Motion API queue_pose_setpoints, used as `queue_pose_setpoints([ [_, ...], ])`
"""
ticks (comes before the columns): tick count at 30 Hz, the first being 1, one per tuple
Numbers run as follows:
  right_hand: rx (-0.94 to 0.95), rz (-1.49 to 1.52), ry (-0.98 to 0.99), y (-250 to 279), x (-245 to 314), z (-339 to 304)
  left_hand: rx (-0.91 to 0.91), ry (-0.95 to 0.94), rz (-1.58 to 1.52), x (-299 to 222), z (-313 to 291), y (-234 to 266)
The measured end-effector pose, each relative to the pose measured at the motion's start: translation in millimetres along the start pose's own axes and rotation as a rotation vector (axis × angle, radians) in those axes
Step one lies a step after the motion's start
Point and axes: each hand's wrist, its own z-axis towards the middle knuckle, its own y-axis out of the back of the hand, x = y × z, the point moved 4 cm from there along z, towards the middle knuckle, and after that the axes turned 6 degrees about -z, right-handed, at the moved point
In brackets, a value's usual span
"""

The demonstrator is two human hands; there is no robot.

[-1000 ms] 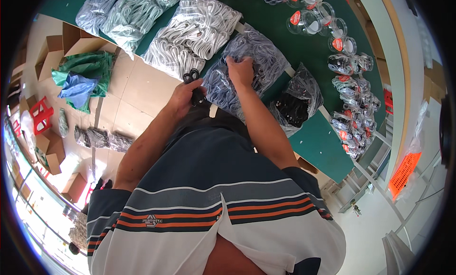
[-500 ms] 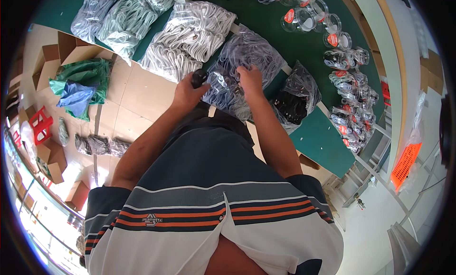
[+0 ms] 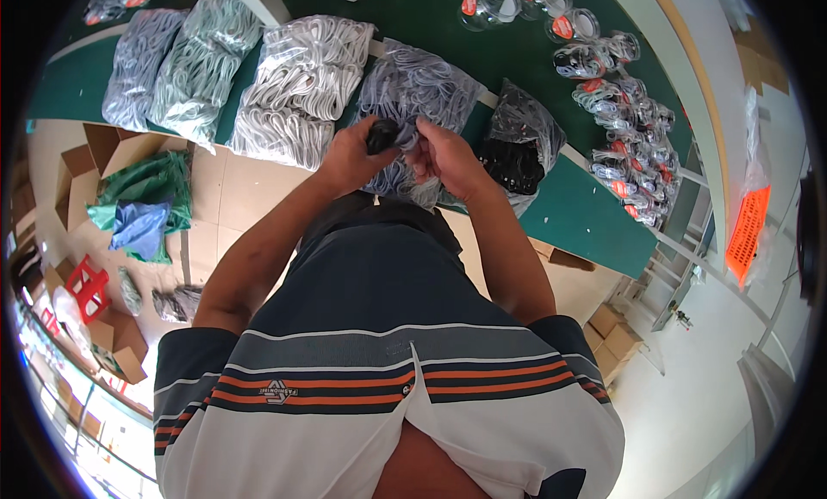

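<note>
So, left hand (image 3: pixel 349 159), centre of frame, is closed round a black cable bundle (image 3: pixel 382 137). Right hand (image 3: pixel 448 160), just right of it, has fingers curled in narrow over the bag of grey-blue cables (image 3: pixel 422 87); can't tell if it grips one. Bag of white cables (image 3: pixel 303 85) upper left of centre, bag of black cables (image 3: pixel 514 165) right of centre.

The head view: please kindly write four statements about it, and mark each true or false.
1. The left hand holds a compact black bundle. True.
2. The clear bag of white cables lies right of the clear bag of black items. False: the white-cable bag lies left of it.
3. Clear plastic containers with red-orange labels rest on the green tabletop. True.
4. The plastic stool on the floor is blue. False: the stool is red.
</note>
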Motion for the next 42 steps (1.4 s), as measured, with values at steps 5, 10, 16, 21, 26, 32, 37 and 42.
queue_pose_setpoints([
  [5,-0.314,-0.484,0.383,-27.3,20.3,-19.6,-0.036,0.255,-0.347,-10.6,2.2,0.2],
  [10,-0.44,-0.689,0.531,-25.2,19.9,-21.0,-0.029,0.301,-0.445,-18.8,-5.6,-6.5],
  [16,-0.165,-0.234,0.382,-4.3,10.0,-14.3,-0.009,0.54,-1.192,-27.8,-25.4,-21.9],
  [21,-0.257,-0.536,0.408,-6.6,-1.9,-11.5,-0.029,0.565,-1.23,-30.6,-43.1,-38.1],
  [26,-0.393,-0.636,0.482,-23.7,-19.9,-0.1,-0.092,0.548,-1.318,-17.7,-49.6,-50.4],
  [32,-0.33,-0.687,0.507,-64.8,0.4,36.4,-0.069,0.576,-1.37,9.5,-55.1,-1.6],
  [37,-0.377,-1.21,0.755,-124.9,22.5,125.7,-0.076,0.552,-1.273,49.0,-73.6,75.4],
  [42,-0.37,-1.822,1.137,-169.8,27.7,217.5,-0.18,0.62,-1.287,87.1,-100.0,142.0],
])
